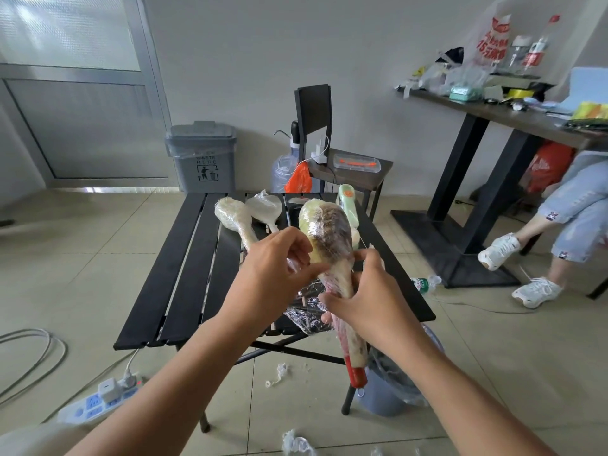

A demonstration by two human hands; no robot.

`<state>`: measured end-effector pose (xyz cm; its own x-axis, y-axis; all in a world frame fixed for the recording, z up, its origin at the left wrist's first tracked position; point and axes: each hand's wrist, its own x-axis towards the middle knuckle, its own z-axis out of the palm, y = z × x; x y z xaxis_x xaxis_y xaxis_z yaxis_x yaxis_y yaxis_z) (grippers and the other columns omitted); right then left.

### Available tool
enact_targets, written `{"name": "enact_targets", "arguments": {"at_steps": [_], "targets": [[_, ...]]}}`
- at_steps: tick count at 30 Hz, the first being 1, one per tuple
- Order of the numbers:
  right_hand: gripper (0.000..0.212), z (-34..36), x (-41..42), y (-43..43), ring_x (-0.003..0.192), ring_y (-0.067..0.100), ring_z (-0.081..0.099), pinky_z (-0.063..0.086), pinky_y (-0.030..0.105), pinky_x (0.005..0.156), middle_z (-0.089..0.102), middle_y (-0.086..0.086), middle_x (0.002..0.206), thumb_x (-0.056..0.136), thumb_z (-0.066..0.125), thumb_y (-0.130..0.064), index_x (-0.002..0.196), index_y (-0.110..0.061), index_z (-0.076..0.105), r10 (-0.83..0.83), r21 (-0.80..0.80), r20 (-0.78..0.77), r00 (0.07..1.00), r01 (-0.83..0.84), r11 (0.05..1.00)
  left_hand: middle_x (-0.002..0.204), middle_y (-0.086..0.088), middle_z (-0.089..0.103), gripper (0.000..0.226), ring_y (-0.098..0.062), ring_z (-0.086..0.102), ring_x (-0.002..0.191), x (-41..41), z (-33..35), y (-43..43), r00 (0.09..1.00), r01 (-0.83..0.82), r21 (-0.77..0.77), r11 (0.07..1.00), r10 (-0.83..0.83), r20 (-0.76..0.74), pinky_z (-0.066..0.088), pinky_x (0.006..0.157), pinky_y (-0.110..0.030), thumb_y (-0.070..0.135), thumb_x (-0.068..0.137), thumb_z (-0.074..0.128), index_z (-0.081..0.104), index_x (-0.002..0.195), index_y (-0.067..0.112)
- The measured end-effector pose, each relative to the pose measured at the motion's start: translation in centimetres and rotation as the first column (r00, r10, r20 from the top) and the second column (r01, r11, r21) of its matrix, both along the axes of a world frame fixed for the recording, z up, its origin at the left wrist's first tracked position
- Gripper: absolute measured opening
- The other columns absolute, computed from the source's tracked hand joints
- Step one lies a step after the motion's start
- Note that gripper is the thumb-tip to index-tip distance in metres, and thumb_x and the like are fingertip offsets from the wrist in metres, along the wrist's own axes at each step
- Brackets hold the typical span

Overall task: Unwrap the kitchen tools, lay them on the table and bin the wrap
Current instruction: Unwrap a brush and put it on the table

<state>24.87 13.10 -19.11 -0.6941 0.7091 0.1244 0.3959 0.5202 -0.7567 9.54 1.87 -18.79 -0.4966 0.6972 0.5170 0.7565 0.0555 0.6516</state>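
A wrapped kitchen tool (327,235) with a red handle end is held upright over the black slatted table (184,258). My right hand (368,297) grips its wrapped shaft. My left hand (276,268) pinches the cling film at the tool's neck. A loose sheet of peeled film (304,314) hangs below my hands. Two more wrapped tools (233,215) (265,207) lie at the back of the table, and a pale green tool (348,205) lies behind the held one. A small grey bin (388,393) with a plastic liner stands under the table's right front corner.
A larger grey waste bin (201,158) stands by the far wall. Scraps of film (278,373) lie on the floor, along with a power strip (98,399) and cables at the left. A seated person's legs (539,255) are at the right beside a cluttered desk (513,113).
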Motion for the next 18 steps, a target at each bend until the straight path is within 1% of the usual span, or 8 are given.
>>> {"name": "enact_targets", "arguments": {"at_steps": [2, 6, 8, 10, 12, 15, 16, 18], "targets": [[0.068, 0.0, 0.0, 0.0, 0.075, -0.005, 0.071, 0.049, 0.010, 0.057, 0.075, -0.011, 0.092, 0.085, 0.088, -0.037, 0.122, -0.034, 0.032, -0.005, -0.014, 0.001, 1.000, 0.005, 1.000, 0.083, 0.011, 0.069, 0.037, -0.006, 0.066, 0.077, 0.1, -0.1, 0.0, 0.999, -0.006, -0.058, 0.998, 0.007, 0.033, 0.057, 0.070, -0.024, 0.049, 0.077, 0.090, 0.066, 0.088, 0.023], [0.067, 0.2, 0.0, 0.2, 0.072, -0.003, 0.074, 0.055, 0.013, 0.059, 0.076, -0.009, 0.094, 0.086, 0.088, -0.032, 0.126, -0.030, 0.034, 0.006, -0.046, -0.025, 1.000, -0.007, 0.999, 0.076, 0.012, 0.072, 0.017, -0.006, 0.068, 0.072, 0.0, -0.3, 0.2, 0.995, -0.005, -0.079, 0.997, 0.012, 0.097, 0.060, 0.073, -0.030, 0.033, 0.088, 0.085, 0.072, 0.085, 0.024], [0.067, 0.1, 0.0, 0.3, 0.074, 0.003, 0.077, 0.063, 0.025, 0.070, 0.078, -0.006, 0.097, 0.086, 0.088, -0.031, 0.128, -0.028, 0.035, 0.010, -0.060, -0.024, 1.000, -0.012, 0.998, 0.076, 0.010, 0.073, 0.014, -0.007, 0.069, 0.072, -0.2, -0.2, 0.3, 0.994, 0.006, -0.103, 0.995, 0.006, 0.111, 0.060, 0.073, -0.031, 0.028, 0.093, 0.081, 0.071, 0.085, 0.024], [0.067, 0.0, 0.1, 0.6, 0.072, 0.008, 0.079, 0.064, 0.033, 0.074, 0.079, -0.003, 0.098, 0.086, 0.088, -0.029, 0.129, -0.028, 0.037, 0.011, -0.092, -0.033, 0.999, -0.014, 0.996, 0.076, 0.010, 0.073, 0.016, -0.007, 0.068, 0.072, -0.4, -0.1, 0.3, 0.993, -0.008, -0.128, 0.992, 0.024, 0.119, 0.059, 0.070, -0.028, 0.026, 0.097, 0.078, 0.069, 0.083, 0.026], [0.066, 0.1, 0.3, 1.0, 0.071, 0.009, 0.079, 0.062, 0.029, 0.069, 0.080, -0.003, 0.098, 0.085, 0.088, -0.029, 0.128, -0.031, 0.038, 0.009, -0.118, -0.040, 0.999, -0.014, 0.993, 0.075, 0.010, 0.072, 0.018, -0.006, 0.067, 0.070, -0.5, -0.1, 0.2, 0.989, -0.047, -0.127, 0.991, 0.065, 0.134, 0.056, 0.066, -0.025, 0.026, 0.099, 0.074, 0.067, 0.083, 0.026], [0.065, 0.3, 0.4, 1.4, 0.068, 0.013, 0.080, 0.058, 0.017, 0.056, 0.081, -0.002, 0.099, 0.087, 0.088, -0.024, 0.129, -0.033, 0.039, 0.023, -0.200, -0.070, 0.997, -0.037, 0.979, 0.074, 0.005, 0.072, 0.020, -0.010, 0.069, 0.061, -0.5, -0.3, 0.2, 0.967, -0.145, -0.091, 0.985, 0.161, 0.199, 0.058, 0.061, -0.028, 0.025, 0.101, 0.071, 0.064, 0.083, 0.024], [0.065, 0.2, 0.3, 1.4, 0.069, 0.014, 0.080, 0.059, 0.019, 0.057, 0.080, -0.002, 0.101, 0.087, 0.087, -0.024, 0.131, -0.032, 0.040, 0.027, -0.207, -0.069, 0.997, -0.041, 0.977, 0.074, 0.004, 0.072, 0.020, -0.010, 0.070, 0.060, -0.4, -0.5, 0.2, 0.958, -0.171, -0.082, 0.982, 0.185, 0.217, 0.057, 0.059, -0.028, 0.025, 0.101, 0.071, 0.064, 0.083, 0.023], [0.064, -0.1, 0.1, 1.3, 0.072, 0.014, 0.080, 0.066, 0.032, 0.070, 0.079, -0.002, 0.102, 0.087, 0.085, -0.026, 0.134, -0.031, 0.042, 0.030, -0.152, -0.039, 0.999, -0.036, 0.988, 0.077, 0.006, 0.072, 0.018, -0.008, 0.069, 0.065, -0.3, -0.7, 0.3, 0.954, -0.181, -0.072, 0.981, 0.192, 0.230, 0.051, 0.059, -0.021, 0.024, 0.100, 0.071, 0.063, 0.085, 0.025]]}}
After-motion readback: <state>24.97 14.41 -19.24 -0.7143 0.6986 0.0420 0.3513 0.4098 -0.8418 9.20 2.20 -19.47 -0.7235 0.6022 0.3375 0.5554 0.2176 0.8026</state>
